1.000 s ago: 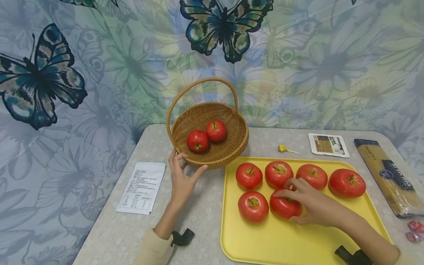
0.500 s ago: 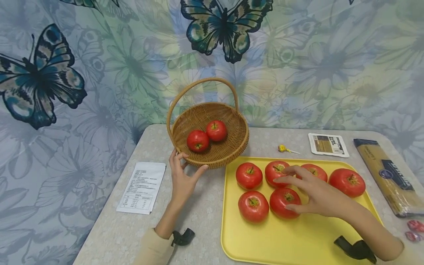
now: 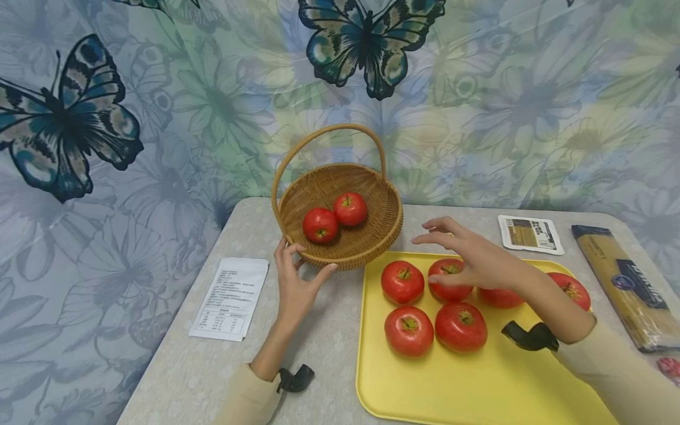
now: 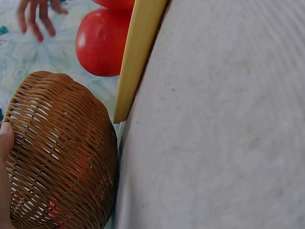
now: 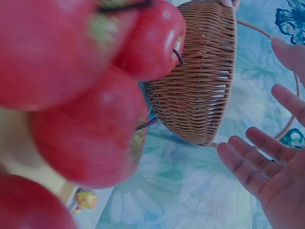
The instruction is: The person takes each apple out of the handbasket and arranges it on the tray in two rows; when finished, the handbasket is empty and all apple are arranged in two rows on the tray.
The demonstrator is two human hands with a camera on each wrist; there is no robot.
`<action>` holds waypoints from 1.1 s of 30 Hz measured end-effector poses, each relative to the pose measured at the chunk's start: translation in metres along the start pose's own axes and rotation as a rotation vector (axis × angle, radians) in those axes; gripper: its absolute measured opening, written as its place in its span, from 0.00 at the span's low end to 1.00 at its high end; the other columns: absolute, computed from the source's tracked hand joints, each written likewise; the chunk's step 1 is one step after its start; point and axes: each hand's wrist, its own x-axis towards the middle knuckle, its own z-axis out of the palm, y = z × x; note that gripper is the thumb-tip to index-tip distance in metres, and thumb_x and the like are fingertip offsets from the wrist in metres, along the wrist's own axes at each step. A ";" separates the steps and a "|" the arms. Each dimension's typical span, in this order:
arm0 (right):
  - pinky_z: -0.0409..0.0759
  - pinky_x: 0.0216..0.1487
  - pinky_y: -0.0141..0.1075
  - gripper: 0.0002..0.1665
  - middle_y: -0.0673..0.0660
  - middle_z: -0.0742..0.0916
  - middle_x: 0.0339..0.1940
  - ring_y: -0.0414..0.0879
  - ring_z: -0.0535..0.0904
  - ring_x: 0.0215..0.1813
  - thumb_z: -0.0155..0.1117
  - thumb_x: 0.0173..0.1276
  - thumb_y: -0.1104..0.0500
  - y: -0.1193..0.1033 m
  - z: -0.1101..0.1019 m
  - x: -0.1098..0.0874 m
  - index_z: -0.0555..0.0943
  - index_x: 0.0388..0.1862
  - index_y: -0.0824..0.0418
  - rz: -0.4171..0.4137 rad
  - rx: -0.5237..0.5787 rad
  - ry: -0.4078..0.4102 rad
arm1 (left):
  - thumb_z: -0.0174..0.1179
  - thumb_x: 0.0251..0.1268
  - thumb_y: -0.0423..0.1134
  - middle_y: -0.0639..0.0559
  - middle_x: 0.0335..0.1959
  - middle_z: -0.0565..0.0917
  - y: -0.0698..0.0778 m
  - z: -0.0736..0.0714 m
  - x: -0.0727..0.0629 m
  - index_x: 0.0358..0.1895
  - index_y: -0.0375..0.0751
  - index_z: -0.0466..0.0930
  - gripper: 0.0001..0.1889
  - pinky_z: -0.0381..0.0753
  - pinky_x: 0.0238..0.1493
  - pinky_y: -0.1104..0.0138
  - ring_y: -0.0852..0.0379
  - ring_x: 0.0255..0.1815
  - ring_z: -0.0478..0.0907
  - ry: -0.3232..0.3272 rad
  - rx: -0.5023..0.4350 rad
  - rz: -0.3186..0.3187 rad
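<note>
Two hands: both in the head view, one at the wicker basket [image 3: 340, 218], one over the yellow tray [image 3: 451, 389].
Left hand [image 3: 295, 282]: thumb and fingers curled against the near rim of the basket, gripping it; the basket stands on the counter [image 3: 329, 330], at the tray's far left corner.
Right hand [image 3: 467, 257]: fingers straight and spread, palm down, holding nothing; it hovers above the far row of tomatoes.
Basket content: two tomatoes [image 3: 334, 217], touching each other, lying on the basket floor.
Tray content: six tomatoes in two rows; the second tomato of the far row [image 3: 448, 282] lies directly under the right palm, partly covered by it.
Key relation: this tomato lies just below and slightly nearer to the person than the right fingertips; the basket lies to the left of that hand and beyond it, near, with its handle [image 3: 329, 141] arching across the opening.
Nearer hand: the right hand is nearer to the tray tomatoes; the left hand is engaged on the basket.
Right wrist view: open palm [image 5: 271, 167] facing the basket wall, apart from it.
</note>
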 end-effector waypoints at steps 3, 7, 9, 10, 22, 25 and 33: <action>0.80 0.53 0.47 0.37 0.57 0.71 0.67 0.52 0.73 0.62 0.75 0.58 0.48 0.006 -0.002 0.023 0.73 0.66 0.46 -0.008 0.020 -0.026 | 0.76 0.50 0.47 0.39 0.77 0.48 0.000 -0.001 0.000 0.52 0.43 0.63 0.33 0.74 0.61 0.49 0.48 0.79 0.47 -0.003 -0.007 -0.003; 0.80 0.49 0.44 0.37 0.59 0.71 0.66 0.52 0.73 0.59 0.75 0.59 0.51 0.014 -0.002 0.053 0.73 0.66 0.52 -0.046 0.039 -0.045 | 0.76 0.50 0.47 0.38 0.77 0.48 0.001 -0.001 0.001 0.52 0.41 0.64 0.34 0.74 0.61 0.50 0.47 0.78 0.48 0.000 -0.017 -0.002; 0.80 0.49 0.43 0.37 0.60 0.71 0.64 0.53 0.73 0.59 0.76 0.59 0.52 0.017 -0.001 0.068 0.73 0.66 0.53 -0.064 0.061 -0.047 | 0.76 0.49 0.47 0.39 0.77 0.48 0.000 -0.001 0.001 0.52 0.41 0.64 0.34 0.74 0.62 0.50 0.48 0.78 0.48 0.002 -0.021 -0.005; 0.80 0.49 0.42 0.37 0.60 0.72 0.64 0.52 0.72 0.59 0.76 0.59 0.52 0.019 0.000 0.076 0.73 0.66 0.54 -0.071 0.068 -0.048 | 0.77 0.49 0.47 0.39 0.77 0.49 0.000 -0.001 0.001 0.52 0.41 0.64 0.34 0.75 0.61 0.51 0.48 0.78 0.48 0.004 -0.019 -0.007; 0.76 0.58 0.51 0.37 0.60 0.75 0.60 0.55 0.74 0.58 0.76 0.57 0.46 0.028 0.019 0.155 0.75 0.65 0.53 -0.032 0.034 -0.078 | 0.76 0.50 0.45 0.37 0.76 0.48 0.001 -0.003 0.001 0.53 0.39 0.63 0.34 0.75 0.61 0.53 0.44 0.78 0.49 -0.001 -0.032 0.018; 0.76 0.56 0.51 0.37 0.62 0.74 0.61 0.57 0.74 0.57 0.75 0.58 0.47 0.029 0.022 0.171 0.74 0.65 0.56 -0.020 0.040 -0.131 | 0.77 0.50 0.44 0.37 0.76 0.49 0.000 -0.002 0.001 0.52 0.39 0.63 0.34 0.75 0.61 0.51 0.42 0.77 0.51 0.005 -0.034 0.028; 0.71 0.65 0.53 0.38 0.63 0.71 0.64 0.59 0.70 0.65 0.75 0.59 0.49 0.035 0.033 0.199 0.73 0.66 0.55 0.092 0.026 -0.242 | 0.77 0.49 0.43 0.36 0.75 0.51 -0.003 -0.001 0.002 0.52 0.39 0.64 0.33 0.76 0.60 0.51 0.42 0.77 0.52 0.013 -0.028 0.046</action>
